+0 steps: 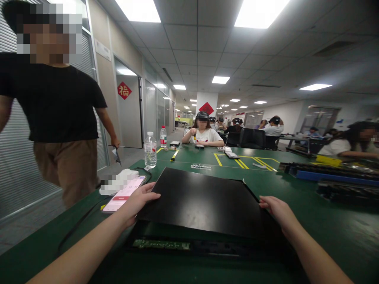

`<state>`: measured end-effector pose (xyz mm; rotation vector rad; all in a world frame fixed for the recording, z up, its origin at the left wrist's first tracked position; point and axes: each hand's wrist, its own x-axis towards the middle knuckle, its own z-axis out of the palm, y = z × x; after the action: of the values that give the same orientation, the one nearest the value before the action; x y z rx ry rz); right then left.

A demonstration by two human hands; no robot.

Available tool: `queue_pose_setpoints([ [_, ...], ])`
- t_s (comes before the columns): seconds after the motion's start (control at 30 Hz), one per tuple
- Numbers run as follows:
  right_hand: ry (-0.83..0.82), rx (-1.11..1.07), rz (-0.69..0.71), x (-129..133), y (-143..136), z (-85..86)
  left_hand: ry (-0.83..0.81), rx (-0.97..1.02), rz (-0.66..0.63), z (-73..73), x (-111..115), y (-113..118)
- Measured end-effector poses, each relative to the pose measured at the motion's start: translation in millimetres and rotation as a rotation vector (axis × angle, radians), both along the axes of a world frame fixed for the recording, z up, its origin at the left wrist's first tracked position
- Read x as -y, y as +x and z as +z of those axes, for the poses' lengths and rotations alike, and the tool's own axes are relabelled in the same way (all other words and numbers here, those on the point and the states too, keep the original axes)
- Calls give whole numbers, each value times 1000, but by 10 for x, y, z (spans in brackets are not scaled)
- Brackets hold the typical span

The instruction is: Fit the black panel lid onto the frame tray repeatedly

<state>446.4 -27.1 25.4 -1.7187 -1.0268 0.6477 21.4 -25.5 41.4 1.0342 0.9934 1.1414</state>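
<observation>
A flat black screen panel (204, 203), glossy enough to mirror the ceiling lights, is held tilted over the green table. My left hand (141, 201) grips its left edge, thumb on the top face. At the right edge, my right hand (274, 207) pinches the panel's border, where a dark strip runs along the side. Below the near edge lies a dark bar with a narrow green circuit board (161, 244). The panel's underside and the fingertips beneath it are hidden.
A phone (124, 195) with a lit screen lies left of my left hand, near a water bottle (150, 152). Black and blue long parts (328, 176) are stacked at the right. One person sits across the green table (334, 240); another stands at the left.
</observation>
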Motion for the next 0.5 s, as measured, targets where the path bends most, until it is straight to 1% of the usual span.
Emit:
queue_pose_setpoints([
  [0.2,-20,76,11,-45,53,-55,-22,-19,36,58,52,48],
  [0.37,-4,169,48,-59,75,-91,-81,-40,78,55,40,79],
  [0.5,8,214,45,-46,62,-73,-77,-43,55,51,31,98],
])
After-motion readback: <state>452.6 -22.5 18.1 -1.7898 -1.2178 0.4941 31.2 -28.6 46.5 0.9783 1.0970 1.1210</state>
